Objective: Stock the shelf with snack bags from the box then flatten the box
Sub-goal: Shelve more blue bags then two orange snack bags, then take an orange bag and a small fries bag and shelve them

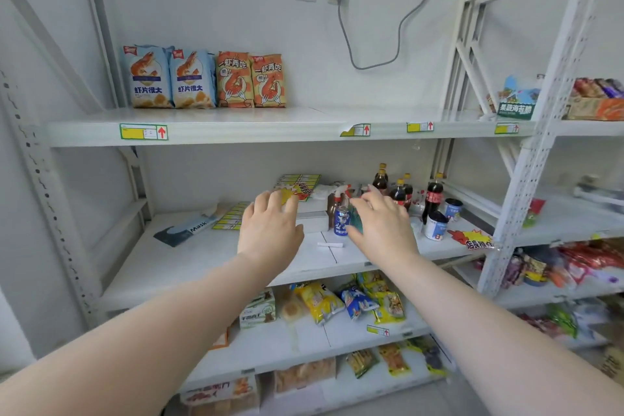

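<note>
Two blue shrimp-chip bags (170,78) and two orange shrimp snack bags (251,80) stand upright in a row at the left of the upper shelf (236,133). Both my arms reach forward over the middle shelf (189,263). My left hand (270,228) is open, fingers spread, holding nothing. To its right, my right hand (381,226) is open too, hovering just in front of a blue Pepsi can (341,223). No box is in view.
On the middle shelf sit cola bottles (434,194), small cups (435,224), a spray bottle (342,194), label sheets (233,218) and a mask pack (184,231). Lower shelves hold assorted snack packs (351,300). A second rack (526,179) stands right. A cable (374,54) hangs from the wall socket.
</note>
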